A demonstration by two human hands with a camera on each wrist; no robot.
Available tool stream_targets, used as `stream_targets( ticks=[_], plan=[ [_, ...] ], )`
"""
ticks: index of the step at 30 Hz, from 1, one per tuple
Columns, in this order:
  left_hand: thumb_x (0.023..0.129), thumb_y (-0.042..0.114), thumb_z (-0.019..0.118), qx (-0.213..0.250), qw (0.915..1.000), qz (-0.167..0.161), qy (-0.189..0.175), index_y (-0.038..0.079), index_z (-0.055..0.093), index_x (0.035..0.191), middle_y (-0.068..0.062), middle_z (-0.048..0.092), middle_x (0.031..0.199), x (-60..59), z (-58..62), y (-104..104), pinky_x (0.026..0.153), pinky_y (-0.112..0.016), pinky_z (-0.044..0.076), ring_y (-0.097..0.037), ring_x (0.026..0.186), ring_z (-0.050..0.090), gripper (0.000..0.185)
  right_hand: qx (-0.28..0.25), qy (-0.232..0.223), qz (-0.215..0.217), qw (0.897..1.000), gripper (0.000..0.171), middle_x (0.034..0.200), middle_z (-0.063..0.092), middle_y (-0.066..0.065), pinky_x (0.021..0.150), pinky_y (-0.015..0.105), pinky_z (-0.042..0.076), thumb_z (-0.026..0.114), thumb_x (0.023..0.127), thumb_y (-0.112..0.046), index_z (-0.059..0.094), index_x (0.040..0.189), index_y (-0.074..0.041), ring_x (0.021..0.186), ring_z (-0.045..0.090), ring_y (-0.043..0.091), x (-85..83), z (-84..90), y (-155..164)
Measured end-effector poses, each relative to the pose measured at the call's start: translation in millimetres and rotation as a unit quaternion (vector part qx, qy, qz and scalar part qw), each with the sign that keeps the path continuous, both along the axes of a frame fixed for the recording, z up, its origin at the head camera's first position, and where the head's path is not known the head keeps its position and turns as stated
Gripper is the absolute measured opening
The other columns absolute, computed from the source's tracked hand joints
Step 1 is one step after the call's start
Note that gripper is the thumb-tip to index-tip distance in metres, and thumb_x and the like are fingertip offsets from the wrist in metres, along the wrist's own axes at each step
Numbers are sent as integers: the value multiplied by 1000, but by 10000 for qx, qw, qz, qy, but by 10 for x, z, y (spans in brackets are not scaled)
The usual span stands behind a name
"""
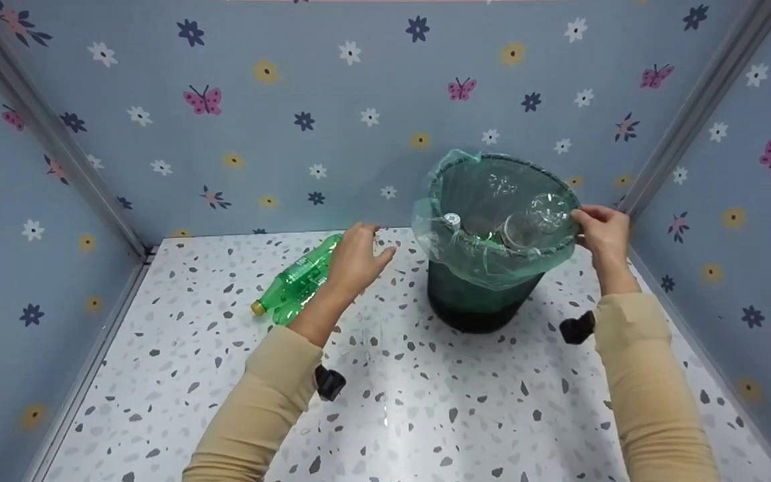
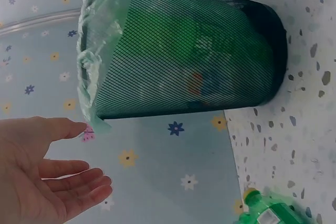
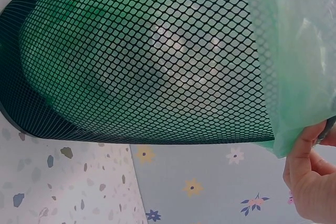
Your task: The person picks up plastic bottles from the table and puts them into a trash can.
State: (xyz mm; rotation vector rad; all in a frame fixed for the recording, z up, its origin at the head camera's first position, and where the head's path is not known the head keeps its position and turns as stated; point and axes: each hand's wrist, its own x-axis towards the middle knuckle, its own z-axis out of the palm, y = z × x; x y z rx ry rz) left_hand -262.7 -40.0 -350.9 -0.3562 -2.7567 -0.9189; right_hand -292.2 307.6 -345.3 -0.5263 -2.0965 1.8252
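Right hand (image 1: 605,231) pinches bag (image 1: 492,264) on bin (image 1: 476,311); left hand (image 1: 357,258) empty, thumb apart, green bottles (image 1: 297,273) left of it.

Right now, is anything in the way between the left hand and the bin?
Nothing separate is visible between them. Only the overhanging green liner comes before the wall of the bin on the side facing the left hand. The yellow-capped green bottle lies on the hand's other side.

On the bench (image 1: 459,408), right of centre, stands a wastebasket (image 1: 482,304) — liner (image 1: 499,268) over its rim, bottles (image 1: 546,211) inside, back wall (image 1: 359,87) behind. Left of it lie two plastic bottles (image 1: 295,281), the left grip (image 1: 357,258) between; the right grip (image 1: 605,231) is at the rim's right.
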Motion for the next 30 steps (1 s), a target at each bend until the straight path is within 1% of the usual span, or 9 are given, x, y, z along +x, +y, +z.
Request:
stream_targets(
  ticks=[1, 5, 8, 11, 17, 24, 27, 30],
  plan=[
    [82, 20, 62, -41, 10000, 14, -69, -4, 54, 116, -17, 53, 113, -11, -45, -33, 77, -38, 45, -27, 95, 54, 43, -19, -4, 1, 10000, 9, 77, 52, 1, 48, 14, 46, 56, 85, -9, 57, 92, -4, 59, 54, 5, 1, 1, 2],
    [83, 20, 62, -238, 9990, 81, -362, -6, 49, 120, -21, 47, 120, -58, -239, -168, 79, -40, 45, -30, 100, 52, 48, -46, -36, 13, 10000, 10, 78, 52, 1, 49, 14, 46, 56, 85, -9, 57, 94, -4, 60, 54, 6, 8, 7, 5],
    [83, 20, 62, -324, 9978, 164, -558, -8, 47, 122, -24, 45, 121, -93, -396, -276, 83, -43, 43, -33, 105, 49, 50, -57, -51, 16, 10000, 10, 79, 52, 2, 49, 14, 46, 56, 85, -9, 57, 94, -4, 60, 53, 6, 9, 9, 4],
    [82, 18, 63, -316, 9967, 303, -682, -9, 46, 122, -25, 44, 121, -125, -550, -374, 81, -44, 43, -35, 104, 49, 51, -56, -49, 19, 10000, 10, 80, 51, 2, 49, 15, 46, 56, 85, -9, 56, 94, -4, 60, 53, 7, 5, 8, 4],
    [78, 14, 67, -285, 9954, 612, -682, -13, 45, 119, -27, 45, 114, -186, -833, -529, 83, -43, 42, -36, 103, 47, 53, 10, -79, -24, 10000, 11, 81, 51, 2, 50, 15, 47, 55, 86, -10, 57, 95, -5, 61, 53, 7, -9, -4, 6],
    [75, 15, 70, -385, 9914, 938, -832, -15, 42, 120, -27, 43, 114, -240, -1134, -709, 89, -41, 39, -36, 107, 44, 61, 77, -93, -44, 9999, 14, 82, 51, 2, 53, 17, 48, 55, 86, -10, 56, 98, -3, 63, 53, 7, -15, -10, 4],
    [73, 14, 72, -424, 9901, 1007, -883, -13, 39, 123, -26, 42, 117, -256, -1239, -777, 91, -41, 38, -36, 109, 42, 66, 69, -128, -26, 9999, 16, 84, 50, 3, 55, 16, 48, 54, 87, -11, 55, 100, -2, 65, 53, 8, -8, -7, 3],
    [71, 14, 74, -547, 9897, 974, -897, -10, 37, 126, -26, 40, 120, -268, -1330, -822, 92, -43, 36, -37, 111, 40, 71, 84, -154, -15, 9998, 18, 85, 50, 3, 55, 16, 48, 54, 87, -11, 55, 102, -2, 66, 54, 8, 1, -3, 3]
  ],
)
